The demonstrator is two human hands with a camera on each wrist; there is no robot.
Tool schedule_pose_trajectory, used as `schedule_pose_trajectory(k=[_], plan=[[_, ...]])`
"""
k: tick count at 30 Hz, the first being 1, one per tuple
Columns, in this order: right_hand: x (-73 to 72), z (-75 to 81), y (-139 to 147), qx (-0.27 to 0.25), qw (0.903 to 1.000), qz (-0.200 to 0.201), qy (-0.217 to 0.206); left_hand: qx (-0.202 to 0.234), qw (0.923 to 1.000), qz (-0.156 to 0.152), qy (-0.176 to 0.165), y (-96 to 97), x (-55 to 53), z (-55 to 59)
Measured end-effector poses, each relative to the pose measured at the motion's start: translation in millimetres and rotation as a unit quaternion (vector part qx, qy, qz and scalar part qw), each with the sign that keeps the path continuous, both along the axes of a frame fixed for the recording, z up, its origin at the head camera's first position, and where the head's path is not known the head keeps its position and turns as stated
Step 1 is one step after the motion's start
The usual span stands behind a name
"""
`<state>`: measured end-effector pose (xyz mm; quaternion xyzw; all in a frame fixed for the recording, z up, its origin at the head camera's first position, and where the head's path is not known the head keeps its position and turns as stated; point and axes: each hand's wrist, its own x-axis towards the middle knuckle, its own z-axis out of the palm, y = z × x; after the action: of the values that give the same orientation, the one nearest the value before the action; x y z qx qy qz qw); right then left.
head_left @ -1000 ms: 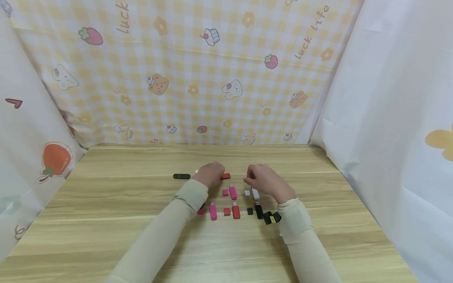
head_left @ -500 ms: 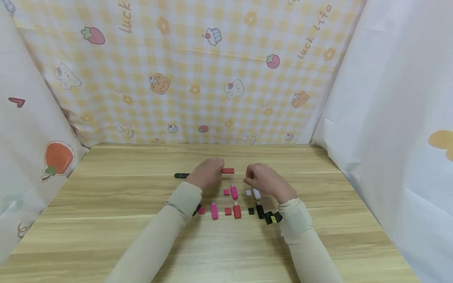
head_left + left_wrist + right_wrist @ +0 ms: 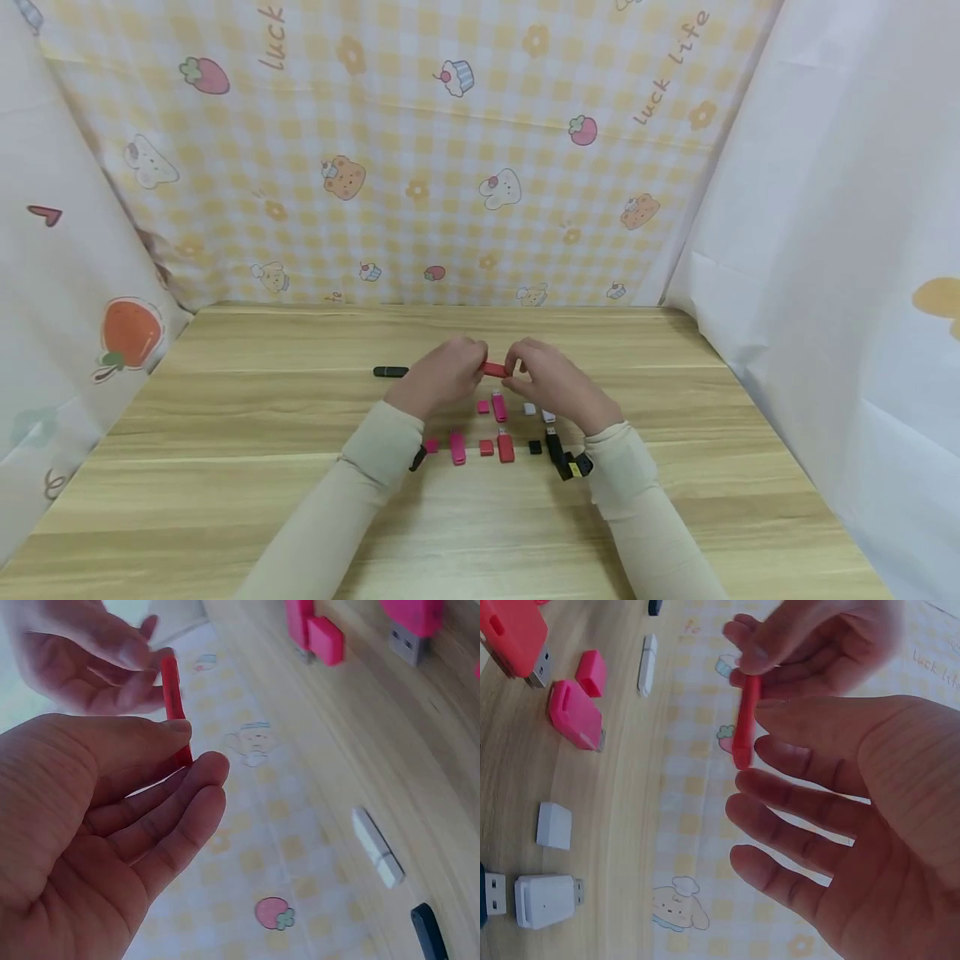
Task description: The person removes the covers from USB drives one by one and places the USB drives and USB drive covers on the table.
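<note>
Between thumb and fingers my left hand (image 3: pixel 448 375) pinches one end of a slim red USB stick (image 3: pixel 495 369), held above the table. My right hand (image 3: pixel 551 379) is at the stick's other end, thumb and fingertips loosely spread right beside it in the right wrist view. Nearer me lie uncapped USB sticks with their caps beside them: a pink stick (image 3: pixel 499 407) with its cap (image 3: pixel 483 407), a white stick (image 3: pixel 546 900) with its cap (image 3: pixel 554 825), another pink stick (image 3: pixel 458 447), a red stick (image 3: pixel 506 447) and a black stick (image 3: pixel 554 447).
A dark capped stick (image 3: pixel 391 372) lies left of my left hand, and a slim white stick (image 3: pixel 379 847) near it is hidden from the head view. Behind the wooden table (image 3: pixel 247 375) hangs a checked curtain (image 3: pixel 420 125); a white cloth (image 3: pixel 810 208) stands at the right.
My left hand has lifted the slim red stick and carried it right. My right hand, still at first, has moved left to the stick's free end.
</note>
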<state>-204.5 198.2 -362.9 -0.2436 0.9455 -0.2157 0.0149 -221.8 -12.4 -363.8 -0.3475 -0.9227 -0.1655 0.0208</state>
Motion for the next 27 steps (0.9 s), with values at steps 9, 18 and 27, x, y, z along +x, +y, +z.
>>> schedule_pose_trajectory(k=[9,18,27], plan=[[1.5,1.8,-6,-0.012,0.9992,0.038,-0.001,0.023,0.9994,-0.012,-0.022,-2.9,20.2,16.4],[3.8,1.8,-10,0.001,0.9982,0.06,0.004,0.019,0.9996,0.002,-0.022,-7.2,34.0,20.7],[10.3,6.1,-17,0.004,0.9969,0.078,0.009,0.074,0.9948,0.032,-0.062,-16.1,37.7,16.4]])
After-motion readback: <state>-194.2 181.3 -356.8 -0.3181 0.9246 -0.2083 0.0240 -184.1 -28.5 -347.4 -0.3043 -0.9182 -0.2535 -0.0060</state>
